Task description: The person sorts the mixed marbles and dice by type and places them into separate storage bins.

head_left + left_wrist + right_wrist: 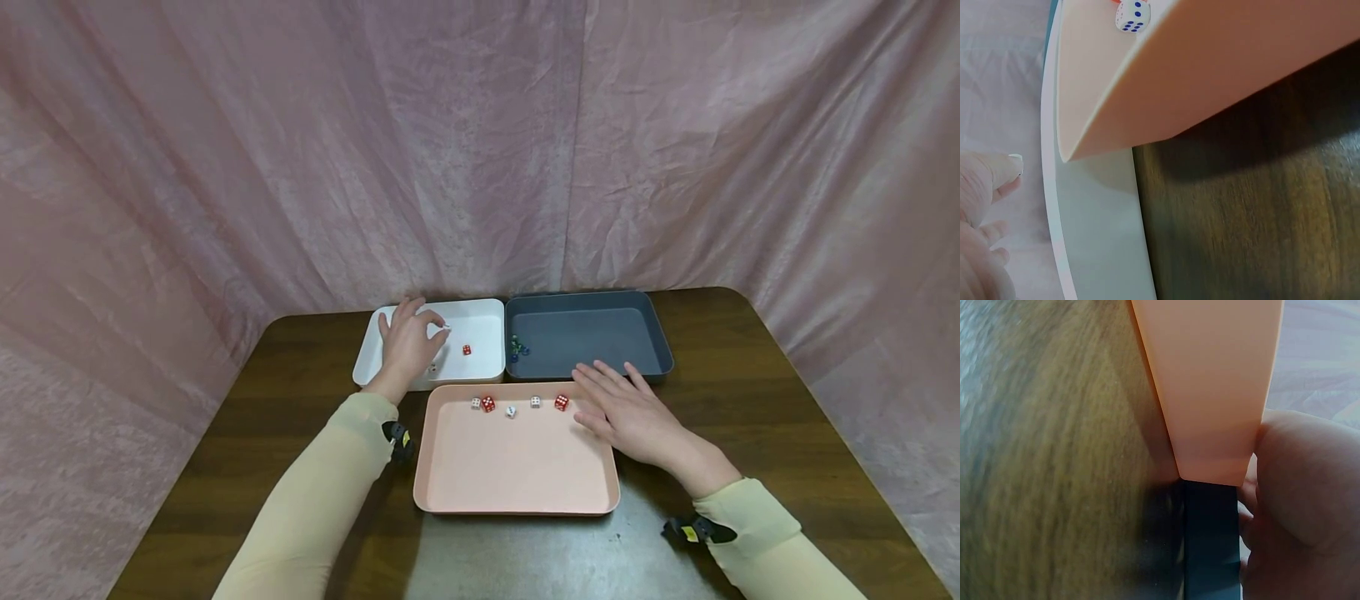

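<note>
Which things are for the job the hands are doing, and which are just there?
Probably for the job:
- left hand, right hand
- red dice, white dice
- pink tray, white tray, dark gray tray

Probably just there:
- pink curtain
- wooden table
- black wristbands

Mid-frame, the left tray (483,321) adjoins the right tray (592,329). Below both, the front tray (517,475) holds dice (488,404) near its upper rim.
</note>
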{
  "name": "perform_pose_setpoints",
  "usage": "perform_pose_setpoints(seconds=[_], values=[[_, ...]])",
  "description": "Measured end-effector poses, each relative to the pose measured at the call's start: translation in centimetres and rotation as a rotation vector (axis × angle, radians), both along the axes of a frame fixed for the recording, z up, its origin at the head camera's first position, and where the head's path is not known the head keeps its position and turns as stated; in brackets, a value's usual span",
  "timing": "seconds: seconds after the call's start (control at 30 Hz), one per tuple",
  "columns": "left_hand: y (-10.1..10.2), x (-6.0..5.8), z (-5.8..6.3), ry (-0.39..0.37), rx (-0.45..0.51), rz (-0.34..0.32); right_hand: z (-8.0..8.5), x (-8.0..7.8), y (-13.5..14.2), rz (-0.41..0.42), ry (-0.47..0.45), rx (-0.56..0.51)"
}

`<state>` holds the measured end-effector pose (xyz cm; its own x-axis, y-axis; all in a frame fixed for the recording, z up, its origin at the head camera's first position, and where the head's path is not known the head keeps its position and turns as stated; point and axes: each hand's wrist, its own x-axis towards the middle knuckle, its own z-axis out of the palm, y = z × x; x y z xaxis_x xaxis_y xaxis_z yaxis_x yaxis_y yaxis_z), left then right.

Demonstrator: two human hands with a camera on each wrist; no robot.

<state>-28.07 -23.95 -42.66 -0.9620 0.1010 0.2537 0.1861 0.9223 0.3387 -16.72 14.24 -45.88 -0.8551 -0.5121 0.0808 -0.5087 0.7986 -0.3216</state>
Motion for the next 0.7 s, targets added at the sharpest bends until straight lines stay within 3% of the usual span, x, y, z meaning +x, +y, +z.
perform_pose_setpoints(seconds=[0.4,0.7], values=[[0.34,-0.24,-0.18,-0.002,-0.016,0.030,-0.11,-0.04,-0.03,0.006,0.006,-0.003],[0.33,0.33,-0.10,-0.003,-0.026,0.014,0.04,0.04,-0.08,0.005,0.010,-0.006]])
